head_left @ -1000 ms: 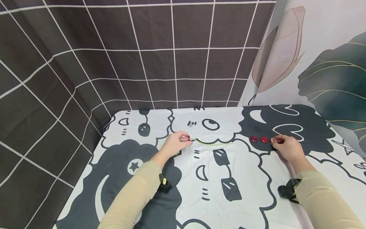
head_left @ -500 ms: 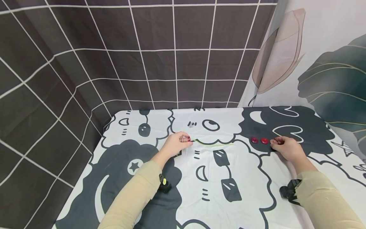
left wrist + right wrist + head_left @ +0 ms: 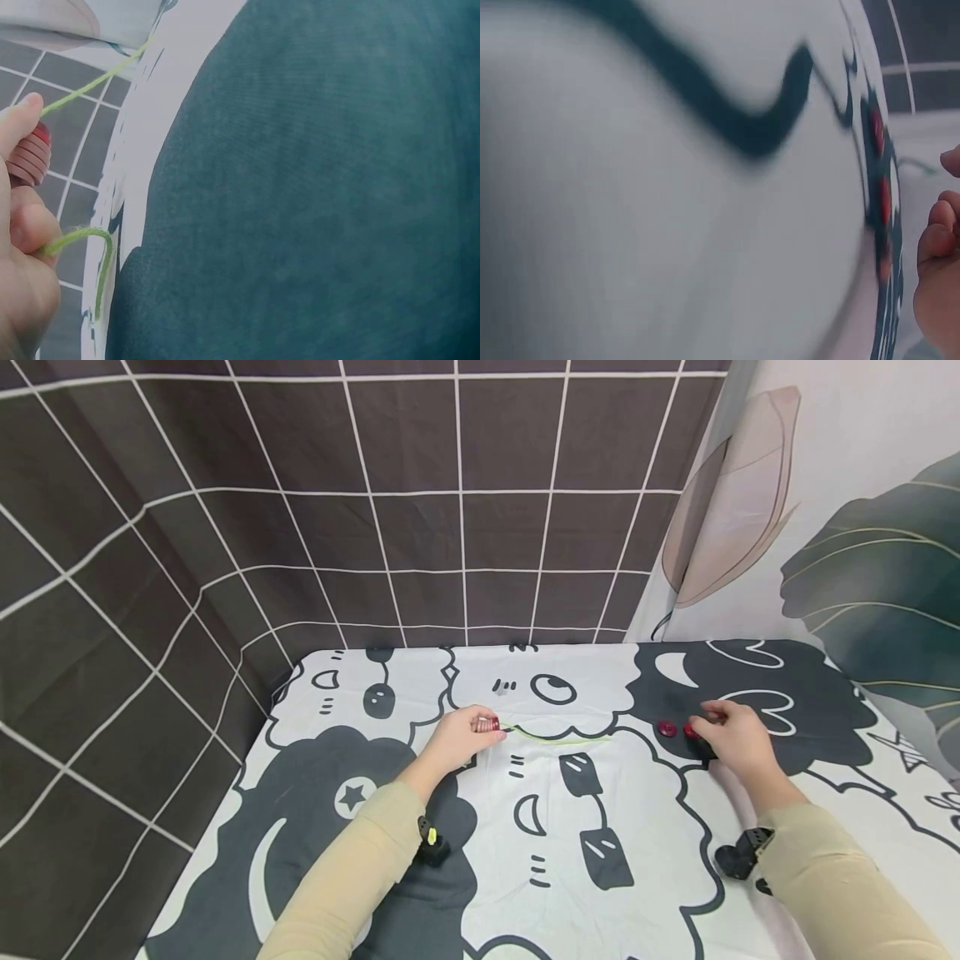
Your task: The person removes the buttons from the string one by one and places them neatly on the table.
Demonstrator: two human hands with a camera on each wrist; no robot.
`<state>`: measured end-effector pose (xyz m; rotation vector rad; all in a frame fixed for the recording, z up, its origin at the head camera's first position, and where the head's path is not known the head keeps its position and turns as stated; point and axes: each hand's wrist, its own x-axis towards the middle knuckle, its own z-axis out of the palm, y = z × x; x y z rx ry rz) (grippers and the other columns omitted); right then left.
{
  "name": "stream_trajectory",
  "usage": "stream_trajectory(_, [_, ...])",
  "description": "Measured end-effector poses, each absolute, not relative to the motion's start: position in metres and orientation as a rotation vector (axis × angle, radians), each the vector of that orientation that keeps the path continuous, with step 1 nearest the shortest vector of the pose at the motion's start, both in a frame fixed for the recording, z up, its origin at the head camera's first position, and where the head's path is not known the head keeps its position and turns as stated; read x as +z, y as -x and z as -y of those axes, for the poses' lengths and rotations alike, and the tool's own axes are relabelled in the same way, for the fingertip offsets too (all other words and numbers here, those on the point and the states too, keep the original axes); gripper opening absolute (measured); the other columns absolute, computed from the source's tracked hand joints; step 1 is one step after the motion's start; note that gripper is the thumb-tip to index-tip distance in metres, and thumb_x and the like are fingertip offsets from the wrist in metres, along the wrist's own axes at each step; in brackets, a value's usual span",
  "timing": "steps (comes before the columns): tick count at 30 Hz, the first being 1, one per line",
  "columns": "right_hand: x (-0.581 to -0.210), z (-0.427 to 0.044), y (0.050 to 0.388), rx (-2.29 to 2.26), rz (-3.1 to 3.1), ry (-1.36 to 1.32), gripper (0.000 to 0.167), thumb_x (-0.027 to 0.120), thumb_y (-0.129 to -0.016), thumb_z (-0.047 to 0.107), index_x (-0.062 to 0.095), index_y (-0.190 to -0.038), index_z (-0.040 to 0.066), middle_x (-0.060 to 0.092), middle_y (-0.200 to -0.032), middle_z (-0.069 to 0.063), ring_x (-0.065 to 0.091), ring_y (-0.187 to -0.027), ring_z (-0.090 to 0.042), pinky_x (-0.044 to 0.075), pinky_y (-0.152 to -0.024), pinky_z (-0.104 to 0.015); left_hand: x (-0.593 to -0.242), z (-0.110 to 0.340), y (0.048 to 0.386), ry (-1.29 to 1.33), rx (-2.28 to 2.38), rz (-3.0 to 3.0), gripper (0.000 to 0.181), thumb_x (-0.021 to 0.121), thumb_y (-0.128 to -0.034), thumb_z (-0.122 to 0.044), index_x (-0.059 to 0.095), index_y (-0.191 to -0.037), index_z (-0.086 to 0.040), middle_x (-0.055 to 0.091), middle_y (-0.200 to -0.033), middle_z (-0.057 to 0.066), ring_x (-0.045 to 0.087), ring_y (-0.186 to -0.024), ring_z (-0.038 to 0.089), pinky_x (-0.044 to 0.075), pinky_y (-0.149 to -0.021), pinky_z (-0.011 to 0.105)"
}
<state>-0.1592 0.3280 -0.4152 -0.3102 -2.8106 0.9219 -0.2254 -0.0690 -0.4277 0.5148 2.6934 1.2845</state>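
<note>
My left hand (image 3: 461, 737) pinches a short stack of red and pink round discs, seemingly buttons (image 3: 30, 155), between thumb and fingers. Green yarn (image 3: 91, 84) leaves by the thumb tip, and another length hangs out by the lower fingers. Whether it passes through the stack is hidden. Over the dark patch hovers my right hand (image 3: 738, 743), thumb and forefinger apart, with nothing visible between them. Just beneath its fingertips is a red button (image 3: 690, 730), and a darker red button (image 3: 666, 727) lies to its left. A pinkish button (image 3: 886, 264) shows in the right wrist view.
A white and dark grey cartoon-print cloth (image 3: 637, 927) covers the surface. The yarn's far end stretches across it between the hands. Behind stands a dark grid-patterned curtain (image 3: 502, 531), with a leaf-print curtain (image 3: 832, 485) at the right.
My right hand has come off the pinkish button and shifted left, above the middle red one. The left hand and its stack have stayed put.
</note>
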Motion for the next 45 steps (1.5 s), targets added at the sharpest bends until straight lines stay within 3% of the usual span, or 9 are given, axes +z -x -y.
stream_trajectory(10, [-0.412, -0.282, 0.175, 1.008, 2.853, 0.132, 0.046, 0.056, -0.092, 0.031, 0.054, -0.123, -0.003, 0.054, -0.106, -0.017, 0.049, -0.091, -0.029, 0.035, -0.078, -0.051, -0.424, 0.069, 0.222, -0.524, 1.290, -2.718, 0.034, 0.074, -0.0795, -0.036, 0.066, -0.105, -0.015, 0.064, -0.090, -0.004, 0.058, -0.082, 0.013, 0.048, -0.076, 0.032])
stream_trajectory(19, [-0.412, -0.256, 0.182, 1.066, 2.860, 0.024, 0.042, 0.060, -0.089, 0.025, 0.058, -0.118, -0.005, 0.058, -0.101, -0.017, 0.051, -0.085, -0.025, 0.042, -0.071, -0.034, -0.425, 0.068, 0.221, -0.509, 1.280, -2.717, 0.036, 0.074, -0.0791, -0.038, 0.065, -0.106, -0.016, 0.063, -0.089, -0.004, 0.057, -0.081, 0.013, 0.048, -0.074, 0.031])
stream_trajectory(45, [-0.408, -0.182, 0.197, 1.319, 2.857, -0.140, 0.039, 0.061, -0.088, 0.028, 0.062, -0.118, 0.003, 0.064, -0.105, -0.010, 0.056, -0.085, -0.022, 0.044, -0.069, -0.031, -0.426, 0.067, 0.223, -0.492, 1.283, -2.703, 0.038, 0.074, -0.0792, -0.039, 0.065, -0.108, -0.016, 0.064, -0.093, -0.003, 0.058, -0.084, 0.014, 0.048, -0.074, 0.031])
